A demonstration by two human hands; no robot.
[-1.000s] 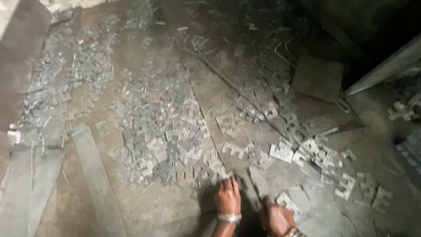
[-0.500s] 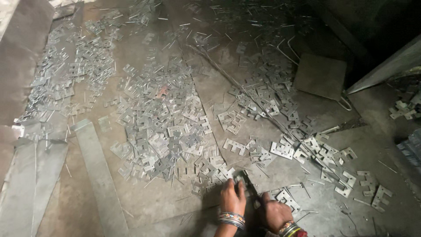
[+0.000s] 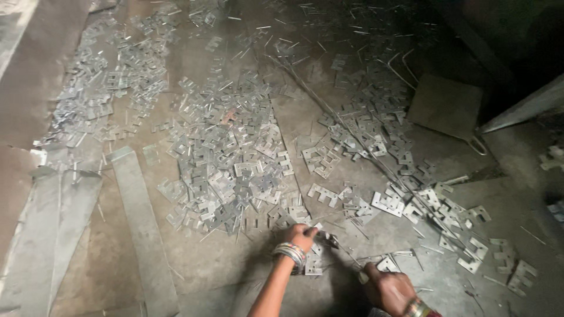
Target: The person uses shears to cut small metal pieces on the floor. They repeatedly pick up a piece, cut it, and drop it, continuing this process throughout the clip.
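Several flat, notched metal plates (image 3: 235,164) lie in heaps across a dusty floor. My left hand (image 3: 302,236), with bangles on the wrist, reaches to the near edge of the big middle heap, and its fingers pinch a small metal plate (image 3: 326,239). My right hand (image 3: 389,289) rests low on the floor at the bottom right. Its fingertips touch a loose plate (image 3: 388,263); whether it grips that plate is hidden by the back of the hand.
Long grey sheet-metal strips (image 3: 141,223) lie at the left. A second band of plates (image 3: 376,141) runs diagonally to the right, crossed by thin rods. A square flat slab (image 3: 445,107) sits at the upper right, with a slanted board (image 3: 523,108) beyond it.
My left hand has reached forward to the edge of the heap and closed on a plate. My right hand has drifted right, so the hands are farther apart.
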